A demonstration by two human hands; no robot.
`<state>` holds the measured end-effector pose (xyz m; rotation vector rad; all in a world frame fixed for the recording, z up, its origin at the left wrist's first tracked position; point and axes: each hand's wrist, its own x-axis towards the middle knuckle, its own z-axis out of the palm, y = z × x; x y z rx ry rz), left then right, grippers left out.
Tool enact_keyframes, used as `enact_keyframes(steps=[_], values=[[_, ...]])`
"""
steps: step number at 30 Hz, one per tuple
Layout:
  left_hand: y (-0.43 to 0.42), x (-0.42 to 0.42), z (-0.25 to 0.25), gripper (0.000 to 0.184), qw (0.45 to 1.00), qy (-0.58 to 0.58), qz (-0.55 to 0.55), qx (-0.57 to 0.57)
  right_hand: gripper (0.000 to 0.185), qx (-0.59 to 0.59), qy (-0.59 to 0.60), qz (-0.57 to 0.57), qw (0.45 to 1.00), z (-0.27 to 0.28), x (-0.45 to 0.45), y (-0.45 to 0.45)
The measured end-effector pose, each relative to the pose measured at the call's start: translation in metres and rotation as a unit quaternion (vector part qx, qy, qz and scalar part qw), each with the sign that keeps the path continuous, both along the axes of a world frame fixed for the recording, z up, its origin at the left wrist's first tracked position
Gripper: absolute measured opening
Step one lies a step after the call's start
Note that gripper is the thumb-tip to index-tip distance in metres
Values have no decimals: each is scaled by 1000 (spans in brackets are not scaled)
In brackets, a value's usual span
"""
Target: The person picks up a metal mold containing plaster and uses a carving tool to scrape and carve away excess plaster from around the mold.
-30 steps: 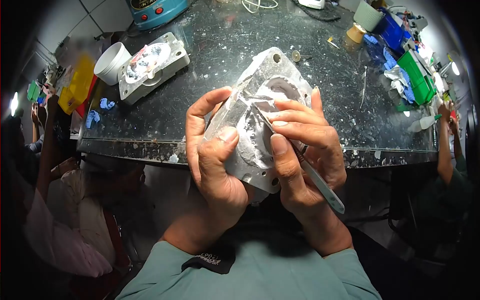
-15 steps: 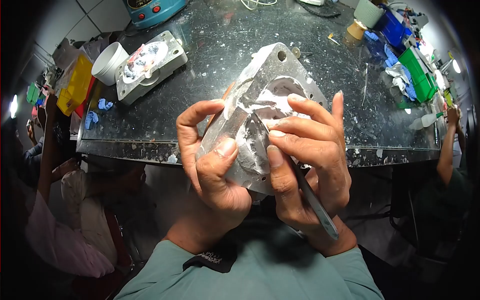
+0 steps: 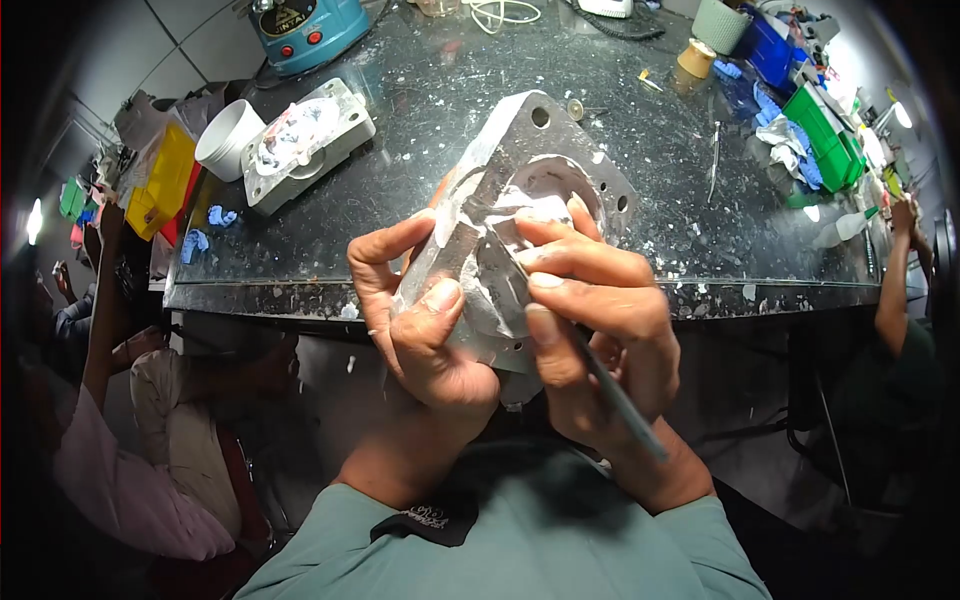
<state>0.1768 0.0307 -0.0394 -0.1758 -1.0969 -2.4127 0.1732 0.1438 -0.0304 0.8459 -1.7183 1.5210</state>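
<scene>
My left hand (image 3: 428,345) grips a grey metal flask half (image 3: 512,138) by its left edge, thumb on its face. White plaster (image 3: 492,290) lines the flask's hollows, and the block is tilted towards me over the table's front edge. In my right hand (image 3: 610,300) is a slim metal carving knife (image 3: 622,402), held like a pen. Its tip meets the plaster near the middle of the flask, and its handle points down towards my right wrist. My right fingertips rest close to the round hollow and hide part of it.
On the dark table (image 3: 420,130), a second flask half (image 3: 318,165) with plaster lies beside a white cup (image 3: 230,138). A blue machine (image 3: 315,40) stands behind. Green bin (image 3: 815,130), wooden spool (image 3: 697,60) and squeeze bottle (image 3: 848,228) are at right. Other people sit at both sides.
Both hands and the flask have shifted slightly left. The knife has moved left with my right hand, its tip still at the plaster. White bits now show in the air below the table edge.
</scene>
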Motion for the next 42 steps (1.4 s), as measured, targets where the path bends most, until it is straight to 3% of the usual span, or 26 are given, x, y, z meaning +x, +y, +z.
enact_keyframes(steps=[9, 17, 31, 38, 42], values=[[-4, -1, -5, 50, 999, 32, -10, 3, 20, 86, -4, -8, 996, 13, 7, 9], [-5, -1, -6, 50, 999, 41, -2, -4, 18, 90, -30, 11, 995, 20, 7, 14], [-5, -4, -9, 48, 998, 34, 27, -50, 18, 250, 82, -54, 963, 28, 2, 24], [-3, -7, -13, 49, 999, 29, 20, -18, 25, 67, 29, -25, 997, 10, -1, 14], [-1, -5, -6, 49, 999, 16, 19, -26, 26, 65, 25, -41, 997, 8, 1, 8]])
